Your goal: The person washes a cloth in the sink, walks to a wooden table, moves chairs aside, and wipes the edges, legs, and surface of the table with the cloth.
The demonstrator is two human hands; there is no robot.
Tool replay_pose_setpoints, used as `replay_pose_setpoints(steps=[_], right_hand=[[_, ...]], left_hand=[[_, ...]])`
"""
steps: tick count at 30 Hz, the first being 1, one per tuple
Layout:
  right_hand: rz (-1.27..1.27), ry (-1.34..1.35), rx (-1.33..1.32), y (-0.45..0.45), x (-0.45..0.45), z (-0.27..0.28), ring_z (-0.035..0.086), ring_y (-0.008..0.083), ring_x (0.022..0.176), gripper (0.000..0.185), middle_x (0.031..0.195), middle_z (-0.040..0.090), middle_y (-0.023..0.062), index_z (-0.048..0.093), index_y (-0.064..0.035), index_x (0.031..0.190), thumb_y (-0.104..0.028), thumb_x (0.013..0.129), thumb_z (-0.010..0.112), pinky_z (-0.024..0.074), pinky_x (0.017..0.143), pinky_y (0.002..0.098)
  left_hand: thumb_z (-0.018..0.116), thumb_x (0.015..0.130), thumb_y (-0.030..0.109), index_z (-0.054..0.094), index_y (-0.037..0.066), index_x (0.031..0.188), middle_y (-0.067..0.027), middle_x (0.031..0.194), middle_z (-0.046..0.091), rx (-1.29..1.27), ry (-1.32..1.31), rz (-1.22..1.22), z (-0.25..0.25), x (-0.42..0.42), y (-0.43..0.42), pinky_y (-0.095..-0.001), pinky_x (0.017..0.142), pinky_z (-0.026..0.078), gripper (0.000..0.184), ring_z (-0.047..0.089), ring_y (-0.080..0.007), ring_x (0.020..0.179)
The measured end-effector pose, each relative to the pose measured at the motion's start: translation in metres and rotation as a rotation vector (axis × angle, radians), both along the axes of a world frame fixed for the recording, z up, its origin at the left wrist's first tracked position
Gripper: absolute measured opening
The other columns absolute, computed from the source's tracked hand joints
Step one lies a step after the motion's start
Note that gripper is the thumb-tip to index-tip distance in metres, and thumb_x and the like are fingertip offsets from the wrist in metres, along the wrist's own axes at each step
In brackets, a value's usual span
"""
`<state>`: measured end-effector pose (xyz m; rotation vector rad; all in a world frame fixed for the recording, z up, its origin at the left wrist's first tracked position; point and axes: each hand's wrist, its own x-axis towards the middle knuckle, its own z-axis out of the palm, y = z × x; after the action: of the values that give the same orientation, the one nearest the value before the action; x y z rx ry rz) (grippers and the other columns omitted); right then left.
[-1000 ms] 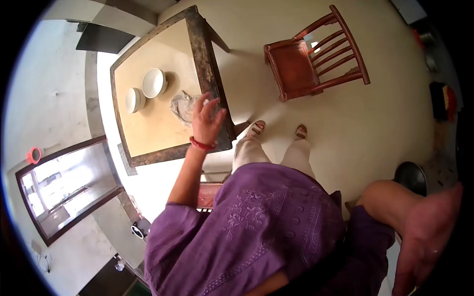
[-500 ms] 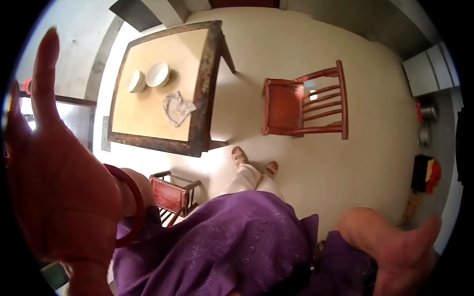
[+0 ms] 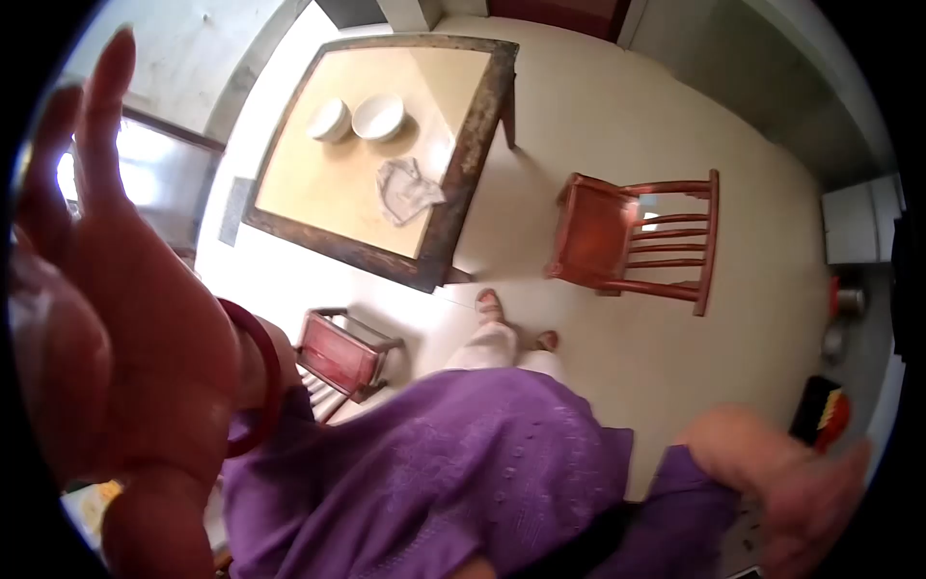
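My left hand (image 3: 145, 328) is raised large and close at the left edge, its fingers stretched up and apart, with a red bangle (image 3: 265, 376) round the wrist. Nothing shows in it. At the lower right, my right hand (image 3: 815, 502) is blurred by motion; its fingers are smeared and nothing can be made out in it. Neither hand touches the table (image 3: 338, 246). On the table, a white bowl (image 3: 379, 117) stands beside another pale bowl (image 3: 330, 121), which may be a stack. A crumpled grey cloth (image 3: 407, 190) lies near the table's edge.
A red wooden chair (image 3: 596, 232) stands right of the table, and a second red chair (image 3: 338, 355) is below it. Pots (image 3: 849, 301) and a black, yellow and red object (image 3: 820, 413) are along the right side. A white cabinet (image 3: 857, 224) is at the upper right.
My left hand has come from beside the table's edge to close before the camera at the left. The view has shifted, so the table and chairs sit differently. The cloth is no longer behind my hand.
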<state>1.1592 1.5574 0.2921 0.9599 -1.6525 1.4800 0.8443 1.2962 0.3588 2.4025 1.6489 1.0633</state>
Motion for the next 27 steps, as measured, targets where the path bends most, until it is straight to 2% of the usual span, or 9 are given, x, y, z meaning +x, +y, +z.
replay_pose_setpoints(steps=[3,4,6,7,10,11,13,16,27], right_hand=[[-0.286,-0.122,0.042,-0.017,0.013,0.005,0.038,0.0021,0.059,0.006,0.068,0.046,-0.0136,0.052,-0.0273,0.089,-0.022,0.091,0.05,0.0245,0.078,0.0442],[-0.364,-0.169,0.114,-0.021,0.011,0.014,0.039,0.0019,0.06,0.01,0.068,0.046,-0.014,0.055,-0.0282,0.095,-0.02,0.091,0.051,0.0238,0.078,0.0451],[-0.33,-0.05,-0.001,-0.022,-0.011,0.005,0.039,0.0026,0.058,0.041,0.067,0.047,-0.0146,0.049,-0.037,0.118,-0.011,0.087,0.055,0.0242,0.077,0.0463],[-0.314,0.011,-0.053,-0.023,-0.026,0.002,0.039,0.0029,0.057,0.057,0.066,0.047,-0.0149,0.046,-0.0414,0.129,-0.007,0.085,0.057,0.0244,0.076,0.0469],[-0.261,-0.075,0.006,-0.013,-0.043,0.007,0.039,0.0035,0.057,0.058,0.066,0.047,-0.0145,0.047,-0.0423,0.127,-0.006,0.084,0.058,0.025,0.076,0.0472],[-0.252,-0.096,0.012,-0.012,-0.048,0.011,0.038,0.0037,0.056,0.058,0.065,0.046,-0.0144,0.047,-0.0426,0.127,-0.005,0.083,0.058,0.0252,0.076,0.0473],[-0.225,-0.108,0.002,-0.009,-0.059,0.014,0.038,0.0041,0.056,0.059,0.065,0.046,-0.0142,0.047,-0.0431,0.125,-0.005,0.082,0.058,0.0257,0.076,0.0474],[-0.185,-0.116,0.054,-0.012,-0.079,0.014,0.038,0.0047,0.055,0.06,0.065,0.045,-0.0138,0.047,-0.044,0.123,-0.003,0.08,0.059,0.0263,0.075,0.0477],[-0.086,-0.195,0.125,-0.002,-0.11,0.028,0.036,0.0069,0.053,0.065,0.063,0.043,-0.0126,0.048,-0.0473,0.116,0.002,0.075,0.06,0.0287,0.075,0.0485]], left_hand=[[0.054,0.087,0.042,0.062,0.023,0.12,-0.0033,0.127,0.058,0.084,-0.098,0.077,-0.027,0.0,-0.002,-0.069,0.11,-0.002,0.039,0.032,-0.0356,0.135],[0.053,0.089,0.041,0.061,0.022,0.122,-0.0044,0.127,0.058,0.132,-0.135,0.114,-0.04,0.004,-0.001,-0.0677,0.111,-0.001,0.039,0.034,-0.0358,0.134],[0.051,0.091,0.041,0.059,0.02,0.124,-0.0067,0.122,0.059,0.204,-0.119,0.221,-0.059,0.009,0.004,-0.0673,0.11,0.008,0.04,0.038,-0.0365,0.129],[0.053,0.09,0.042,0.059,0.018,0.121,-0.0078,0.113,0.061,0.277,-0.126,0.254,-0.072,0.007,0.009,-0.0644,0.109,0.015,0.04,0.043,-0.036,0.123],[0.063,0.086,0.041,0.064,0.011,0.105,-0.0102,0.088,0.067,0.391,-0.185,0.347,-0.094,-0.002,0.019,-0.0537,0.103,0.033,0.036,0.056,-0.0327,0.103],[0.066,0.084,0.035,0.067,0.008,0.098,-0.0105,0.087,0.067,0.343,-0.225,0.382,-0.1,-0.001,0.018,-0.0515,0.102,0.034,0.03,0.057,-0.0314,0.099],[0.071,0.079,0.023,0.07,0.004,0.09,-0.0121,0.089,0.067,0.33,-0.336,0.424,-0.117,-0.003,0.014,-0.0471,0.097,0.037,0.022,0.057,-0.0302,0.098],[0.072,0.077,0.012,0.069,0.001,0.09,-0.0115,0.09,0.068,0.225,-0.453,0.421,-0.128,-0.011,0.001,-0.0433,0.09,0.039,0.017,0.057,-0.0286,0.095],[0.068,0.081,0.008,0.068,0.002,0.092,-0.0081,0.092,0.066,0.16,-0.574,0.619,-0.154,0.004,-0.029,-0.0378,0.089,0.04,0.013,0.058,-0.0256,0.094]])
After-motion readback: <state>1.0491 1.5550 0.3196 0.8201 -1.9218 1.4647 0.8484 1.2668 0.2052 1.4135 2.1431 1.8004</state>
